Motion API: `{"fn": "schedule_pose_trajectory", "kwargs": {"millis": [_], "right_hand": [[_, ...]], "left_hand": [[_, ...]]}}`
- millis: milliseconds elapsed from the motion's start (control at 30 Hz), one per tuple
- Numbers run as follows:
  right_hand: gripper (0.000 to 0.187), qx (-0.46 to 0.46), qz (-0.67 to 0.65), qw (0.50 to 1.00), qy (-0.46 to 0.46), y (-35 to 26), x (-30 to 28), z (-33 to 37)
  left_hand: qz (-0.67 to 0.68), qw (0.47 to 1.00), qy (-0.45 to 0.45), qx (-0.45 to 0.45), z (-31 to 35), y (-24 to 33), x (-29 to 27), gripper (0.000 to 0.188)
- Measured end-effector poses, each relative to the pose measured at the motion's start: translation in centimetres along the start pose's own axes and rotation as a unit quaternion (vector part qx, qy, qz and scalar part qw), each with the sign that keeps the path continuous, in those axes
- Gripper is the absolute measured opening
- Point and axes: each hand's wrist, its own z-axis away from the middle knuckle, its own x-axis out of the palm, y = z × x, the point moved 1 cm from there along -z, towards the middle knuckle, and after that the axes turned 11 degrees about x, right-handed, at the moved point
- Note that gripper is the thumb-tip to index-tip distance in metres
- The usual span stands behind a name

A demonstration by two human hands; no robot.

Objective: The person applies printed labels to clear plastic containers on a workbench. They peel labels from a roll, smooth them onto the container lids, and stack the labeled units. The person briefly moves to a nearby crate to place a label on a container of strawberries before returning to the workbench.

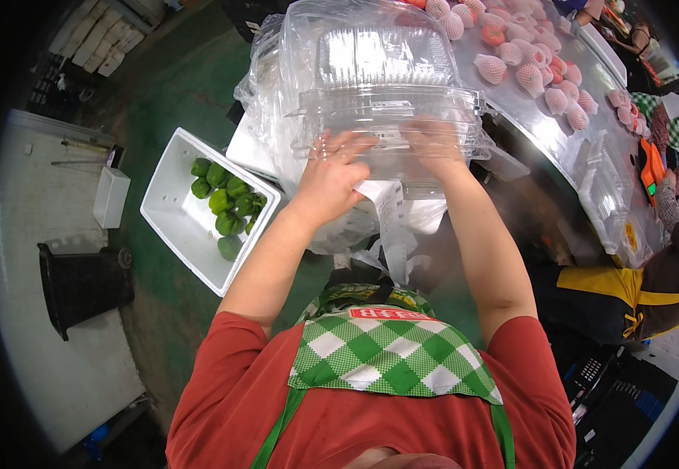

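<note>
A stack of clear plastic clamshell boxes (378, 70) rises in front of me, wrapped in a clear plastic bag. My left hand (331, 168) grips the lower left of the stack's front rim. My right hand (433, 144) holds the rim from the right, its fingers seen through the clear plastic. Both arms reach up from my red sleeves over a green-and-white checked apron.
A white foam crate (175, 219) with green peppers (226, 203) sits on the green floor at left. A black bucket (81, 285) stands farther left. Fruits in pink foam nets (527, 59) lie on a conveyor at upper right, where another person (668, 281) works.
</note>
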Motion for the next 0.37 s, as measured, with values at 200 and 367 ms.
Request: {"fn": "schedule_pose_trajectory", "kwargs": {"millis": [200, 367], "right_hand": [[0.028, -0.047, 0.103, 0.991, 0.072, -1.2, 1.4, 0.0], [0.029, -0.089, 0.216, 0.964, 0.124, -1.3, 1.4, 1.0]], "left_hand": [[0.054, 0.998, -0.037, -0.025, -0.5, -0.6, 1.8, 0.014], [0.094, 0.991, -0.083, -0.051, -1.1, -0.8, 2.1, 0.012]]}}
